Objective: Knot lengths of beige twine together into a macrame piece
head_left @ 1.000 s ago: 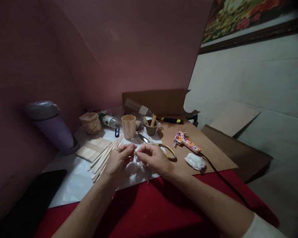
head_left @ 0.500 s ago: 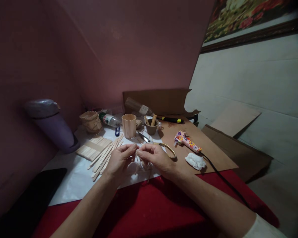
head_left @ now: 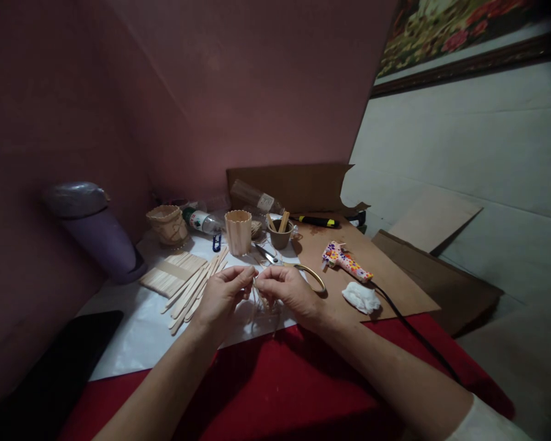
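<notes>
Barely anything has moved since a second ago — just the fingertips of the left hand (head_left: pixel 223 293), edged slightly to the right, with the right hand (head_left: pixel 284 293) close against them. Each has thumb and fingers pinched narrow on a thin pale strand (head_left: pixel 255 298), whose loose lengths hang below, over the white sheet (head_left: pixel 123 349); the exact grip is too small to make out. I'd judge it light, limp and apt to tangle — best pinched close to its end, where it flops least. Just beyond the fingers lie the open scissors (head_left: pixel 273 260), with loose wooden sticks (head_left: pixel 195 300) beside the left hand. Farther out stand a stick-sided cup (head_left: pixel 239 234) and a brown pot (head_left: pixel 281 240). Over to the right, a flowered glue gun (head_left: pixel 346 263) rests on cardboard (head_left: pixel 395 288), near a white wad (head_left: pixel 362 298).
</notes>
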A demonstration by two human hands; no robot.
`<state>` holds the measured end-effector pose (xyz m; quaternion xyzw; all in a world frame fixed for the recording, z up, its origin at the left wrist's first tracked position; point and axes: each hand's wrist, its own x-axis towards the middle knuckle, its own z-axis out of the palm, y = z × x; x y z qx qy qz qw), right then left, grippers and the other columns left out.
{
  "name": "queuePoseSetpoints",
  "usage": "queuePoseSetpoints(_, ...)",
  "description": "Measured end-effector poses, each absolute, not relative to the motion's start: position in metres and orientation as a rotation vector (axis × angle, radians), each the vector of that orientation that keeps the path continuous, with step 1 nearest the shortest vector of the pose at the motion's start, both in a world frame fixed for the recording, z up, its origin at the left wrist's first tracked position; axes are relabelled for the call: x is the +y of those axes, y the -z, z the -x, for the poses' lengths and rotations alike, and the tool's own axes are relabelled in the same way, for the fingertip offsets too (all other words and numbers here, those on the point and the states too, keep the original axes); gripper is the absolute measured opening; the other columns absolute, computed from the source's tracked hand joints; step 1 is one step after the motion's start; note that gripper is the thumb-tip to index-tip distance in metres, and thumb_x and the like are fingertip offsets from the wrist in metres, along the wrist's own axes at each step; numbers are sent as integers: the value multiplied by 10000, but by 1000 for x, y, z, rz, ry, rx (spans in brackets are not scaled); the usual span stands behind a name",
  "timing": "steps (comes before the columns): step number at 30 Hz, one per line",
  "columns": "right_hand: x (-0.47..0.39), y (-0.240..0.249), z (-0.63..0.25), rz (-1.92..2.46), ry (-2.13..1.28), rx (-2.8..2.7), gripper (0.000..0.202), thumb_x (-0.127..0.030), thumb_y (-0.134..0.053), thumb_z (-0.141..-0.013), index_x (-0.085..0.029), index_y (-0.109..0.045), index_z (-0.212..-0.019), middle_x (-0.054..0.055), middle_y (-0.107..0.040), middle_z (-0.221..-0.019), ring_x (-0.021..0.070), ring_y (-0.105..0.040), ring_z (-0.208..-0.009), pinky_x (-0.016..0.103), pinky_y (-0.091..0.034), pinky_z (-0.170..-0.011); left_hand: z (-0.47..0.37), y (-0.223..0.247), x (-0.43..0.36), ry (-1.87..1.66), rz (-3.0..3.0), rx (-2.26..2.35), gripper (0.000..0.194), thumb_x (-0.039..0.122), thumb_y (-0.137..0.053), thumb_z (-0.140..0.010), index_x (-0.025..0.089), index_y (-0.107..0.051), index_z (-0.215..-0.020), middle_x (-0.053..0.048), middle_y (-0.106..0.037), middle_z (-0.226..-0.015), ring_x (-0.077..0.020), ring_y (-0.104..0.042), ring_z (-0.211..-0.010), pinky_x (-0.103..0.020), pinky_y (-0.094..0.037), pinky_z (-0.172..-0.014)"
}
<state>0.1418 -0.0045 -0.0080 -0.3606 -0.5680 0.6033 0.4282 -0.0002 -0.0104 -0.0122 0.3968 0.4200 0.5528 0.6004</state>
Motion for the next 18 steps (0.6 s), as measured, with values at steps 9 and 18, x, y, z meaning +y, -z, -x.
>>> queuePoseSetpoints(9,-5,8,-142,881,-1516,-1329,100,-190,-647,-607,-146,-557,-597,-37,-547,-527,74,-474,-469,209,-368,-481,-3,11,-12,-1245,-912,959,280,345,-774,-620,112,-620,-639,9,-544,-571,-57,-437,-504,-188,-334,-492)
queuePoseSetpoints(18,-5,8,-144,872,-1556,-1312,126,-217,-661,-625,-151,-554,-620,-39,-553,-551,74,-479,-441,214,-383,-450,-2,9,-12,-1236,-817,944,293,291,-826,-534,95,-625,-617,3,-552,-562,-60,-480,-494,-170,-390,-461)
